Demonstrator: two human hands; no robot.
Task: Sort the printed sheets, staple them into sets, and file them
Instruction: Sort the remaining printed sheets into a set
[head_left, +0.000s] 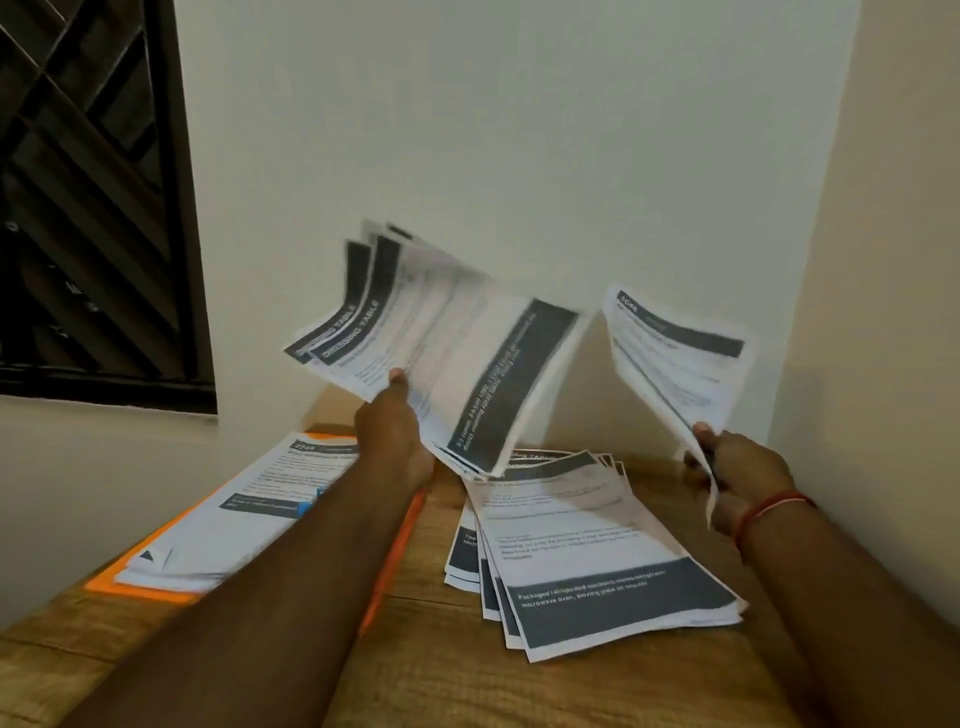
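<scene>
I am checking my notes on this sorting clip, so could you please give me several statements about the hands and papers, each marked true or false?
1. The left hand holds a fanned bundle of white printed sheets with dark bands above the brown wooden table. True.
2. The right hand is empty. False: it pinches separate white printed paper.
3. A stack of printed sheets lies on a flat orange folder. True.
4. The spread pile of printed sheets lies on that folder too. False: it lies directly on the table.
</scene>
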